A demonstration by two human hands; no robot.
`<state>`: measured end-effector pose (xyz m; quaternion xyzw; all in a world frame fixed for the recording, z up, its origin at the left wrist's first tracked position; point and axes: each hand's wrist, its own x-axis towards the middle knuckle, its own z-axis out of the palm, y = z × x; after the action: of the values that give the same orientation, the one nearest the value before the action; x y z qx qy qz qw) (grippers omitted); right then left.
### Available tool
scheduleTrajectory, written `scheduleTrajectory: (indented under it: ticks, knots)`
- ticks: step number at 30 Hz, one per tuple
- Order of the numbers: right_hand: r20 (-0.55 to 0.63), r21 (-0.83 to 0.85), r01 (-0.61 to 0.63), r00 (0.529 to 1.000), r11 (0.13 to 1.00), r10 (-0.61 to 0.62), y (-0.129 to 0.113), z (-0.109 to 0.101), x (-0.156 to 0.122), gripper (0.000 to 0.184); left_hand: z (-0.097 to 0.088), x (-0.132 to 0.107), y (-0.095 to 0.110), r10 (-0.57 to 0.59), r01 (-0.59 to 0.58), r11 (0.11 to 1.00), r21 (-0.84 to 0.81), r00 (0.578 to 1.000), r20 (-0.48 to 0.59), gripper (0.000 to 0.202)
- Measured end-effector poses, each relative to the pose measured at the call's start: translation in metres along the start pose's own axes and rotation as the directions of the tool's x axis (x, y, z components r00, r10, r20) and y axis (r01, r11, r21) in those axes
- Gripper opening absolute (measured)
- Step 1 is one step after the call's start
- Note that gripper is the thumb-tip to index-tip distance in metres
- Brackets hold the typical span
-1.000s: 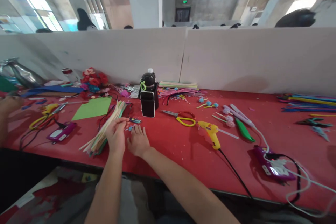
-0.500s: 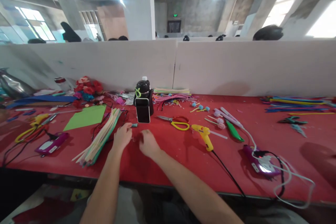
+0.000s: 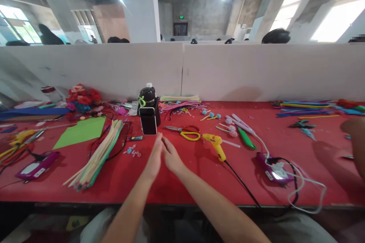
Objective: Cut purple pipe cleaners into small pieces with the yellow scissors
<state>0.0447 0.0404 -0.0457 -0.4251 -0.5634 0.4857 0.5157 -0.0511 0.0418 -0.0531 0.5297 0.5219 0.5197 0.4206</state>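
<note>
My left hand (image 3: 155, 156) and my right hand (image 3: 171, 155) meet at the fingertips over the red table, palms turned inward and fingers stretched out. Nothing shows in either one, though the gap between the palms is partly hidden. Just beyond the fingertips stands a phone (image 3: 148, 122), upright against a black bottle (image 3: 147, 94). Left of my hands lie small blue and pink scraps (image 3: 132, 151) and a small tube (image 3: 135, 138). Scissors with red and yellow handles (image 3: 190, 135) and a yellow glue gun (image 3: 216, 145) rest to the right.
A bundle of pale pipe cleaners (image 3: 98, 155) and green paper (image 3: 81, 132) lie left. Purple power strips (image 3: 38, 166) sit on both sides, with cables trailing over the front edge at right. A co-worker's hand (image 3: 355, 134) is at the far right. A white partition (image 3: 228, 70) closes the back.
My hands have come together from apart, the left moving right, away from the tube. The small scraps are now uncovered. The view has shifted right, and another person's hand shows at the right edge.
</note>
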Motion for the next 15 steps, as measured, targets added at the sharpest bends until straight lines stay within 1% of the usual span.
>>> scheduleTrajectory:
  ticks: [1,2,3,4,5,6,7,8,9,10,11,12,13,14,15]
  knots:
    - [-0.015,0.059,0.0,1.0,0.998,0.001,-0.006,-0.004,-0.01,0.051,0.014,0.001,0.002,0.015,-0.014,1.0,-0.006,1.0,0.011,0.061]
    - [0.001,0.094,-0.005,1.0,0.996,0.005,-0.012,-0.009,-0.022,0.055,0.023,0.003,0.005,0.019,-0.019,1.0,-0.014,1.0,0.003,0.061]
    - [0.077,0.09,0.004,0.997,0.996,-0.011,-0.018,-0.016,-0.035,0.057,0.025,0.006,0.007,-0.013,0.012,1.0,-0.014,0.999,-0.053,0.061]
    - [0.178,0.066,0.022,0.984,0.998,-0.033,-0.023,-0.026,-0.049,0.058,0.022,0.009,0.008,-0.051,0.05,0.999,-0.013,0.991,-0.122,0.062]
    - [0.307,0.0,0.044,0.951,0.999,-0.042,-0.027,-0.039,-0.062,0.056,0.014,0.012,0.008,-0.072,0.071,0.997,-0.014,0.984,-0.16,0.063]
    - [0.358,-0.1,0.067,0.933,0.993,-0.027,-0.029,-0.055,-0.075,0.054,0.002,0.013,0.008,-0.087,0.087,0.996,-0.01,0.978,-0.187,0.065]
    - [0.345,-0.229,0.097,0.939,0.969,-0.012,-0.028,-0.071,-0.086,0.054,-0.01,0.012,0.008,-0.096,0.098,0.995,0.0,0.972,-0.214,0.064]
    - [0.267,-0.374,0.117,0.964,0.92,-0.014,-0.026,-0.087,-0.095,0.056,-0.023,0.01,0.007,-0.098,0.106,0.994,0.02,0.964,-0.247,0.062]
    - [0.177,-0.501,0.109,0.984,0.858,-0.021,-0.021,-0.102,-0.103,0.059,-0.033,0.005,0.007,-0.079,0.103,0.992,0.068,0.955,-0.287,0.062]
    - [0.098,-0.595,0.071,0.995,0.8,-0.015,-0.016,-0.113,-0.109,0.061,-0.042,0.001,0.007,-0.044,0.083,0.99,0.111,0.949,-0.313,0.06]
    - [0.06,-0.66,0.033,0.998,0.75,0.01,-0.012,-0.121,-0.114,0.065,-0.047,-0.004,0.008,-0.008,0.055,0.988,0.143,0.95,-0.311,0.059]
    - [0.069,-0.691,0.026,0.997,0.723,0.03,-0.008,-0.125,-0.117,0.07,-0.051,-0.009,0.009,0.032,0.022,0.985,0.17,0.952,-0.304,0.06]
    - [0.118,-0.688,0.051,0.992,0.724,0.042,-0.007,-0.127,-0.12,0.071,-0.053,-0.012,0.01,0.06,-0.005,0.982,0.19,0.956,-0.286,0.06]
    - [0.186,-0.663,0.101,0.982,0.742,0.033,-0.006,-0.128,-0.122,0.069,-0.054,-0.014,0.011,0.085,-0.032,0.982,0.188,0.957,-0.278,0.06]
    - [0.246,-0.622,0.163,0.969,0.766,-0.006,-0.007,-0.129,-0.123,0.061,-0.055,-0.014,0.012,0.109,-0.062,0.982,0.178,0.958,-0.267,0.061]
